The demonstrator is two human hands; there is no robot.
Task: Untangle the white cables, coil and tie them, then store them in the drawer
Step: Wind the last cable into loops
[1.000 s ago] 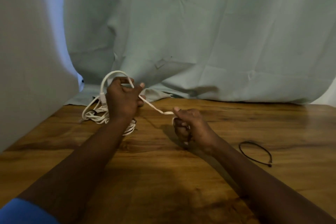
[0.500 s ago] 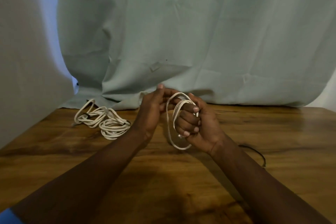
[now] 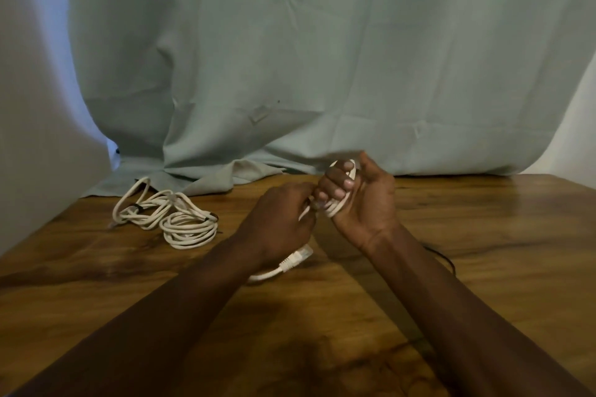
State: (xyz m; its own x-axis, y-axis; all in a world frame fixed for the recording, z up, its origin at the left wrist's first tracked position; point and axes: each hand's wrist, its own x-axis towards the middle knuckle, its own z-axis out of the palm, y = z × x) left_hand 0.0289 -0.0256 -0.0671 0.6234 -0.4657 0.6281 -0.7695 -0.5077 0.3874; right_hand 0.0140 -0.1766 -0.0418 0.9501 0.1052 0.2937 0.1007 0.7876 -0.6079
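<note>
Right hand (image 3: 364, 200) curled around cable coil (image 3: 337, 208). Left hand (image 3: 280, 222) pinches loose tail (image 3: 304, 213); plug end (image 3: 296, 258) hangs at 7 o'clock from coil, nearest left hand.

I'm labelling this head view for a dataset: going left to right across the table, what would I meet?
white cable bundle → left hand → right hand, gripping the coiled cable → black tie, only partly visible.
</note>
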